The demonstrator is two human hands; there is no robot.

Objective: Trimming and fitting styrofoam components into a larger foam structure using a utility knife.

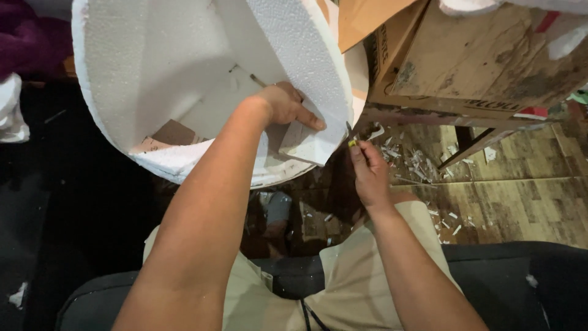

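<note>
Across the upper left and centre of the frame, a large white round foam piece with thick curved walls [184, 79] is tilted toward the camera, its lower rim hanging over the person's lap. The left hand [286, 105] lies against its inner face at centre, fingers pressed together and flat, thumb stretched toward the foam's lower right corner. Just right of that corner, the right hand [369, 175] pinches a small yellow-tipped cutting tool [352, 141] between thumb and fingertips, its tip touching the foam edge. Worn brown cardboard boxes [465, 55] fill the upper right. Below them, a wood-patterned plank floor [520, 202] is littered with white foam scraps [416, 160]. Along the bottom runs a dark cushioned seat [520, 276], and the left side lies in shadow.
</note>
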